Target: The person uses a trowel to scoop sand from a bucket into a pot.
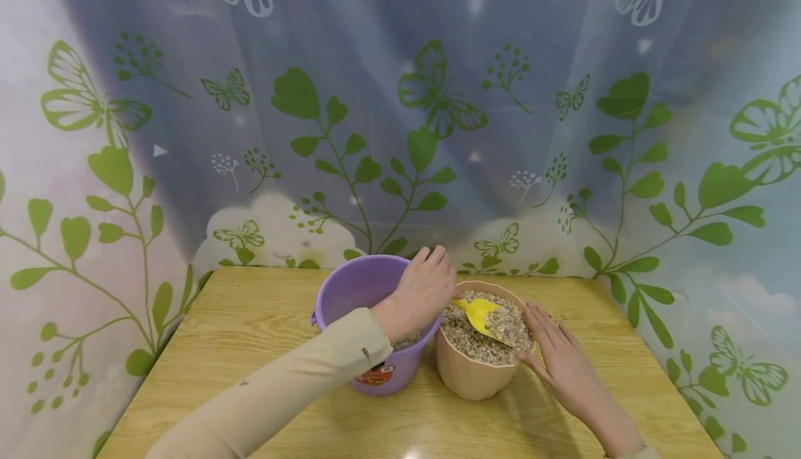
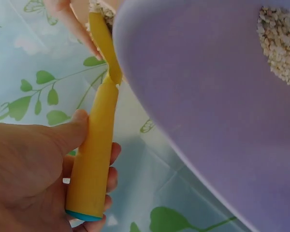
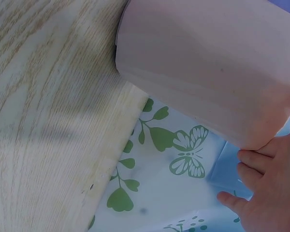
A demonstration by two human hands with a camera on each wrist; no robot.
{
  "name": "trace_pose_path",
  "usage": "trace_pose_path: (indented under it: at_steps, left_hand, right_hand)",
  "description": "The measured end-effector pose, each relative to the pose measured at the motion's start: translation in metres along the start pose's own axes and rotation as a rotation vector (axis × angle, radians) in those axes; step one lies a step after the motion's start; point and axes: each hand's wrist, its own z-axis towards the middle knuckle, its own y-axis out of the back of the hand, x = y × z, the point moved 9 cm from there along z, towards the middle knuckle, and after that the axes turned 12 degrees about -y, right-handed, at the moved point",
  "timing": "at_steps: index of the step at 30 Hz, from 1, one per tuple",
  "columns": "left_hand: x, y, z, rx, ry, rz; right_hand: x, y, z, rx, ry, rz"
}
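- In my head view the wooden table (image 1: 250, 334) stands against a curtain (image 1: 400, 132) printed with green leaves and butterflies, which closes off everything behind it.
- A purple bucket (image 1: 350, 292) sits at the middle of the table, and just beside it, to its right and touching or nearly so, stands a beige pot (image 1: 466, 375) filled close to the rim with pale gravel (image 1: 475, 344).
- More of that gravel lies inside the bucket — my left wrist view shows it against the purple wall.
- My left forearm crosses over the bucket's mouth and hides most of its inside.
- My left hand (image 1: 425, 292) is curled round the handle of a yellow scoop (image 1: 482, 314), thumb along the shaft; the blade rests in the pot's gravel.
- My right hand (image 1: 563, 361) lies flat against the pot's right side, fingers straight and together — touching, not gripping.
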Motion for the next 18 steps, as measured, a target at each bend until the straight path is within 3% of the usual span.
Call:
trace_pose_path:
  at_steps: [4,11,18]
  left_hand:
    - [0.004,0.001,-0.002,0.051,-0.019,-0.013]
    - [0.019,0.014,-0.004,0.030,-0.015,0.003]
    - [0.023,0.024,-0.001,0.096,-0.055,0.071]
  right_hand:
    - [0.000,-0.001,0.000,0.007,-0.003,-0.004]
    - [0.000,0.000,0.000,-0.003,0.000,0.011]
    - [0.000,0.001,-0.001,-0.015,0.012,-0.002]
